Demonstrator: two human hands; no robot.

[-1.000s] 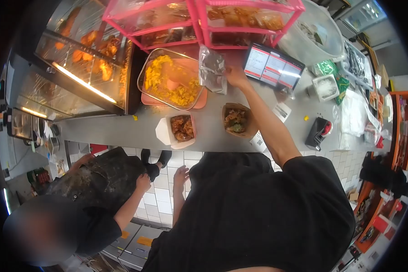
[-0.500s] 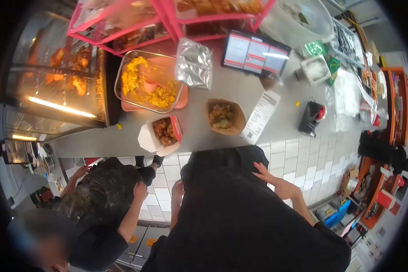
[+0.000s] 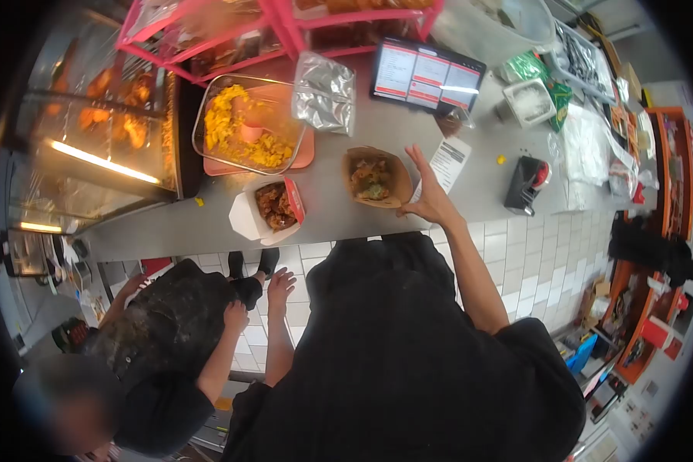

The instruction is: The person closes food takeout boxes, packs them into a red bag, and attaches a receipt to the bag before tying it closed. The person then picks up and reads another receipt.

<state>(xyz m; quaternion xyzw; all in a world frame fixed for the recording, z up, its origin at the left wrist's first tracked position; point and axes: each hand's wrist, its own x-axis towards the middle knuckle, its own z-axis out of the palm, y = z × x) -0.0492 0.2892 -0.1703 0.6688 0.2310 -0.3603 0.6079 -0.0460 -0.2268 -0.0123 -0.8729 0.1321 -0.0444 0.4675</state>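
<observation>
One angular brown cardboard box [image 3: 400, 179] sits mid-frame on the smooth grey table [image 3: 325, 192]; the empty right hand [image 3: 433, 199] spreads wide just beside it, the left hand [image 3: 282, 286] loosely open, empty, below centre-left.

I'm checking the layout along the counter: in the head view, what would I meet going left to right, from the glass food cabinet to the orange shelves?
Glass food cabinet → white box → brown box → right hand → black device → white plastic bags → orange shelves.
</observation>
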